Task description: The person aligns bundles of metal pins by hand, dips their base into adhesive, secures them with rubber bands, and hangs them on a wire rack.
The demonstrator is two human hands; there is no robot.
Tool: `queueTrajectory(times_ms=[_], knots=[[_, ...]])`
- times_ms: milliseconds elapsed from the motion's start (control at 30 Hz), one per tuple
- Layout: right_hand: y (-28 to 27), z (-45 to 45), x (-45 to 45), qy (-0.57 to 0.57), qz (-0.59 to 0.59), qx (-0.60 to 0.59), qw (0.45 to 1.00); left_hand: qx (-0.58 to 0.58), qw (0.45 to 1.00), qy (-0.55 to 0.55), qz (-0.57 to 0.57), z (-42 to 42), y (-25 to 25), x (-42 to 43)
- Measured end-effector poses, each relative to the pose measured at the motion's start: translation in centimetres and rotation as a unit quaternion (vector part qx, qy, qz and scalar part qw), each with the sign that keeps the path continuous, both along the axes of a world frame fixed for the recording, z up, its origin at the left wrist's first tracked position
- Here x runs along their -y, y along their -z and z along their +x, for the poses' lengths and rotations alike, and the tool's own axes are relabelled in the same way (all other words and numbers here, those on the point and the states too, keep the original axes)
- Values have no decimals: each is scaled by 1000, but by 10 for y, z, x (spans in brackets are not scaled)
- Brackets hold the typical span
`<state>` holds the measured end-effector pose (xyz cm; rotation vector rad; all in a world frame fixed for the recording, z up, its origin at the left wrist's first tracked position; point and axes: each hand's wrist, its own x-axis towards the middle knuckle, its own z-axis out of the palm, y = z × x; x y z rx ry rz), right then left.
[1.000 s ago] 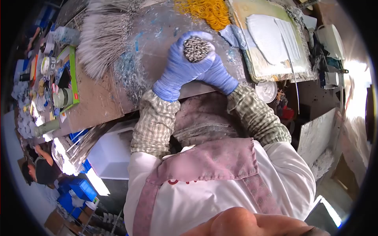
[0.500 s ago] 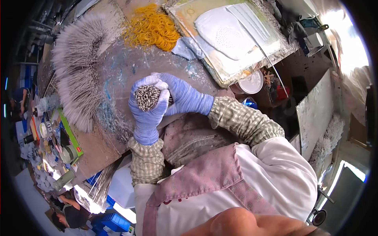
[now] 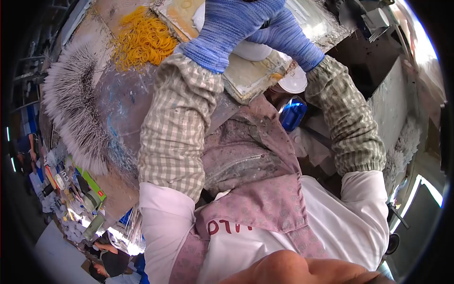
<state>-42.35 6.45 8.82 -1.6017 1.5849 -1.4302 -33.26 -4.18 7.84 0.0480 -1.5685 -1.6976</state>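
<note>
Blue knit gloves cover both hands. The left hand (image 3: 236, 23) and right hand (image 3: 291, 42) come together over a stained board (image 3: 243, 85). Their fingers run past the top edge or behind the knit, so I cannot tell how far open either grip is, or what it has hold of. Below them lies the white layer (image 3: 253, 51) on the board, partly hidden. Doing this well, I judge, calls for even support from both sides, steady wrists, and checked sleeves (image 3: 172, 128) kept off that white layer, which could smear.

Near the board's close edge sits a round white container (image 3: 294, 81), with a shiny blue object (image 3: 292, 113) nearer the body. Leftward are yellow bands (image 3: 144, 40), then pale bristly stems (image 3: 78, 104) fanned across the surface (image 3: 118, 92).

Counted: two gloved hands, two sleeves, one board, one round white container, one shiny blue object, one heap of bands and one fan of stems, both too dense to count singly. Two other people show: one person (image 3: 113, 262) lower left, another person (image 3: 26, 144) far left.
</note>
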Motion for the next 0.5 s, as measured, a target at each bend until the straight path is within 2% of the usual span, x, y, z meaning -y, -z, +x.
queueTrajectory(times_ms=[67,133,267,400,467,500], knots=[[0,-5,2,-7,10,-32,999,10,1000,-10,-15,-5,4,2],[18,-16,4,-25,36,0,999,22,998,-36,-52,-6,5,4],[21,-17,7,-35,60,34,997,24,999,-16,-15,-12,16,7],[26,-18,12,-23,4,-18,1000,41,998,-40,-34,-11,23,8],[50,-18,12,-41,74,145,986,46,997,-54,-41,-8,23,6],[51,-18,11,-39,76,148,985,52,995,-60,-55,-8,22,6]])
